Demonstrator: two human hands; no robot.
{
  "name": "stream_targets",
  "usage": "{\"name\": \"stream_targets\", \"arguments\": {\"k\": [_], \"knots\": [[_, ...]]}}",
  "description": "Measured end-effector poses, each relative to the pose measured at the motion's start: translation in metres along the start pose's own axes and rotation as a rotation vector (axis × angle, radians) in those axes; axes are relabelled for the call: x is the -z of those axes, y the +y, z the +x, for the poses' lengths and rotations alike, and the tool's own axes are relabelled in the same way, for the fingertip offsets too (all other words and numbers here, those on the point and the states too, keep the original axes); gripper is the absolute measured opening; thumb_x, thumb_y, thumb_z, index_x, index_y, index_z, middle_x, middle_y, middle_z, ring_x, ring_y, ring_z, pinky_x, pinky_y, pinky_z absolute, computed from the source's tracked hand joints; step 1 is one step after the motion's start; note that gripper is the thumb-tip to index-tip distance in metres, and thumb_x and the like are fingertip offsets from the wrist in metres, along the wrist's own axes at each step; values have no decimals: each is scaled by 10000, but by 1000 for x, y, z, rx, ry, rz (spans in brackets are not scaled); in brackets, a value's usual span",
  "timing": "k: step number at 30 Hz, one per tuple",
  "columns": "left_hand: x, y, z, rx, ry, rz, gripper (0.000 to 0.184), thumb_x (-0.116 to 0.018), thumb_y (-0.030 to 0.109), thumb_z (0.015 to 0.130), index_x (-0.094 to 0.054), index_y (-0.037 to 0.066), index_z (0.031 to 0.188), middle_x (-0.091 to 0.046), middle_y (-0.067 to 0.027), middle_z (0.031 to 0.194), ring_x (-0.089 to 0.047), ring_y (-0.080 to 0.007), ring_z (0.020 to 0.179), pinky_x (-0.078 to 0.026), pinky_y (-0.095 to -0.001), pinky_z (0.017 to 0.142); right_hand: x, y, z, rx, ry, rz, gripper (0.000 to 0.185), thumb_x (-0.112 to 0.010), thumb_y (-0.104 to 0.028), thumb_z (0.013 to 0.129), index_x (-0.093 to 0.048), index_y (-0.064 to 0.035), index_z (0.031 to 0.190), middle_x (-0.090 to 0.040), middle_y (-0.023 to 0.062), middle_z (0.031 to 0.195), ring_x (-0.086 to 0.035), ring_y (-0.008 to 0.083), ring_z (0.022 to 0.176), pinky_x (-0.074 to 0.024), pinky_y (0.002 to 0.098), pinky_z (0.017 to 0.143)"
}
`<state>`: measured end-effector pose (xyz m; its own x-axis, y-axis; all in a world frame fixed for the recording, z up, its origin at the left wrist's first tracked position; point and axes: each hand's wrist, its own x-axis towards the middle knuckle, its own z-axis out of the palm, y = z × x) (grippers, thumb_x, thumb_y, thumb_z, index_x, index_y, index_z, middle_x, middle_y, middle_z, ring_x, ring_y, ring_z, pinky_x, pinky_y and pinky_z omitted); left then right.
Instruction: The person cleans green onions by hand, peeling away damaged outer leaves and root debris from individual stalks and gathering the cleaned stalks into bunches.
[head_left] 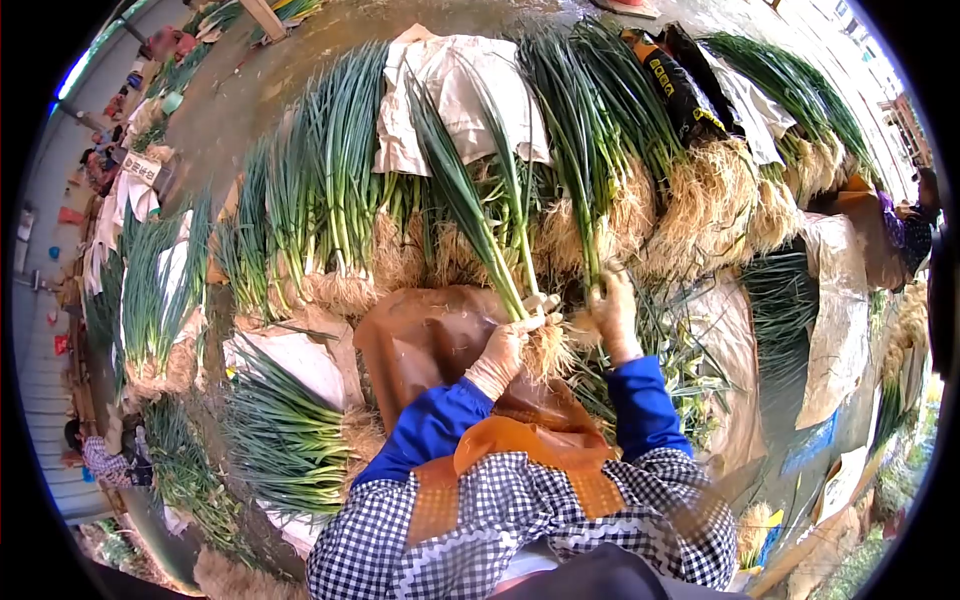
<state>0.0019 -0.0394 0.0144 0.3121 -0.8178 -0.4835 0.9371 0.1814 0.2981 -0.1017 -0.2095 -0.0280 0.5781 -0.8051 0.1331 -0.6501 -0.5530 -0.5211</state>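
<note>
My left hand (503,352) is closed around the lower stalks of a few green onions (487,248). Their long leaves point up and away, and the pale roots hang out beside my fingers. To the right, my right hand (616,308) has its fingers curled at the base of the onion row; whatever they pinch is hidden. Beneath both hands lies a brown apron (425,345) over my lap. In front runs a long row of green onions (335,190), leaves outward and roots towards me.
A white sack (470,85) covers part of the row, and a black printed bag (680,90) lies farther right. Trimmed leaves (680,375) are heaped at my right. Another onion pile (285,430) lies at my left. Co-workers sit at the left (108,458) and right (915,228).
</note>
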Motion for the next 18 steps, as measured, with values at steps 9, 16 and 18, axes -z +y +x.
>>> {"name": "stream_targets", "arguments": {"k": [9, 16, 18], "knots": [[45, -9, -6, -138, -20, 223, 44, -501, 70, 655, -468, 51, 678, -474, -34, 700, -506, -196, 848, -377, -279, 888, 16, -69, -23, -404, -676, 1396, 198, -578, -241, 882, -570, -43, 870, -541, -21, 728, -489, 66, 608, -403, 213, 521], [35, 5, -65, -257, 133, 189, 44, -460, 32, 644, -459, 75, 637, -425, -10, 637, -461, -153, 631, -420, -246, 646, 5, -32, 7, -438, -237, 972, 314, -519, -346, 892, -587, -42, 855, -553, 12, 666, -488, 116, 562, -421, 252, 524], [28, 0, -54, -189, 226, 109, 24, -517, 55, 711, -500, 71, 706, -516, -43, 654, -528, -150, 631, -463, -267, 632, 10, -43, -9, -173, -501, 758, 308, -526, -339, 889, -611, -49, 824, -589, 47, 680, -529, 127, 574, -452, 263, 539]]}}
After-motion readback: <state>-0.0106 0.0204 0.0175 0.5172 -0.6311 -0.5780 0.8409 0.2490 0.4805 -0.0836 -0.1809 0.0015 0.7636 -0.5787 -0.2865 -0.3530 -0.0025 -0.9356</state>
